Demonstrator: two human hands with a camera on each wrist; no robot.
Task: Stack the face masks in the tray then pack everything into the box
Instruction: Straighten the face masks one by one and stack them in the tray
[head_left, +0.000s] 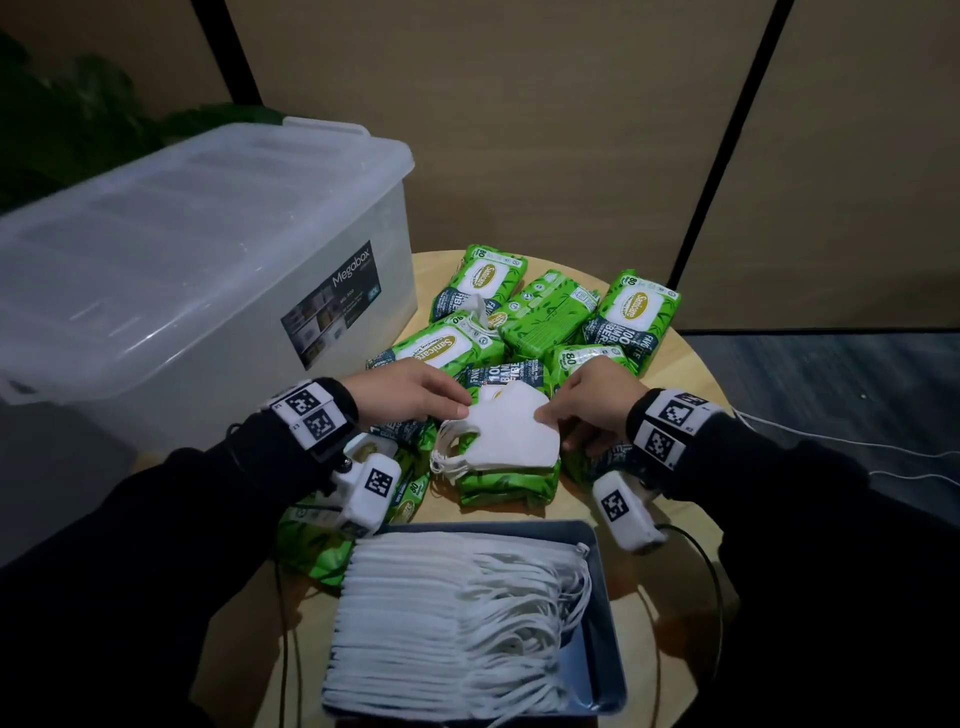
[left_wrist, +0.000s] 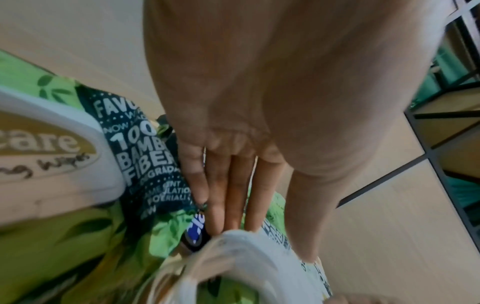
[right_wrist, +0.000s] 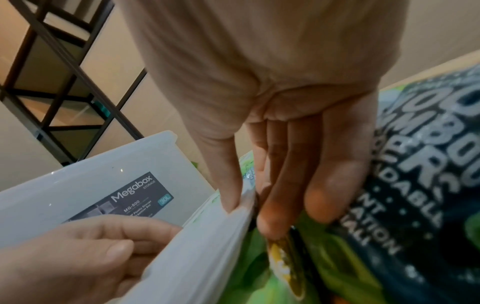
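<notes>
Over the wipes, hands (head_left: 506, 402) pinching mask (head_left: 506, 434).

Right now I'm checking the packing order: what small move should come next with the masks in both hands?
Probably lift the small pile of masks, pinched by the left hand and right hand, off the wipes toward the tray, where the other masks already lie.

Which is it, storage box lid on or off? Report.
On. The translucent lid sits flat over the storage box, covering its whole top; nothing is packed inside yet.
</notes>
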